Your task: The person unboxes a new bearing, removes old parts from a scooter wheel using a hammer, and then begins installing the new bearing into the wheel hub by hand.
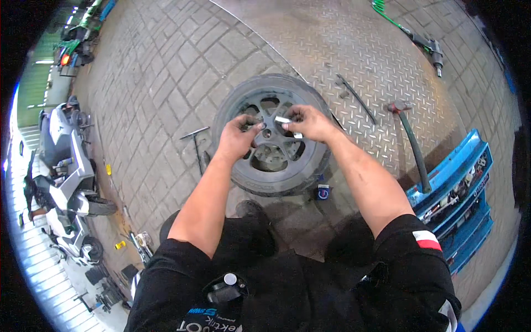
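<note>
A wheel (271, 171) with a grey spoked rim and black tyre lies flat on the paving before me. Over its left spokes my left hand (239, 138) is closed, thumb and fingers pinched near the hub; what they hold, if anything, is too small to name. My right hand (312, 123) grips a small silver-white piece (283, 120) just right of the hub, partly hidden by the fingers. Beside the tyre's near right edge sits a small dark blue box (322, 192).
Left of the wheel lies a T-handle wrench (196, 145). A metal bar (358, 99) and a hammer (410, 135) rest by the tread plate (332, 50). Open blue toolbox (459, 193) at right, impact wrench (434, 52) at far right, scooters (69, 160) at left.
</note>
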`<action>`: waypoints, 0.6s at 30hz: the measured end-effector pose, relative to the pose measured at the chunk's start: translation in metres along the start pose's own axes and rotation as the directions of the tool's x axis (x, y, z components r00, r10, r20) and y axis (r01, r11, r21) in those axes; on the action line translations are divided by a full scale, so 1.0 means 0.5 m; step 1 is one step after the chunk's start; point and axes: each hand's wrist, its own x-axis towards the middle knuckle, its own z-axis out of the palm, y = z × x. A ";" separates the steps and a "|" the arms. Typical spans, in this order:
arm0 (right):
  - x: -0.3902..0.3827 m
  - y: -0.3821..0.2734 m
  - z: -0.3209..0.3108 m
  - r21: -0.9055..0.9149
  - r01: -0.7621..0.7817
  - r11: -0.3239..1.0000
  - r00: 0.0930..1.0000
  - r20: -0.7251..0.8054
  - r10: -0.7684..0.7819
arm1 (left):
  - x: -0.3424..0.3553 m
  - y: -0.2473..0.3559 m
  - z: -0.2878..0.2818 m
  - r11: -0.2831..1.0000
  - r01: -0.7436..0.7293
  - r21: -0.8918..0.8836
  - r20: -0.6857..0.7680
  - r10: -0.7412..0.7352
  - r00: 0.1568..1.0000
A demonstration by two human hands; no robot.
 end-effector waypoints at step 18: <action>-0.013 -0.031 0.081 -0.038 0.034 0.999 0.995 -0.092 -0.037 | 0.007 -0.056 0.042 0.962 -0.270 -0.036 -0.117 0.264 0.957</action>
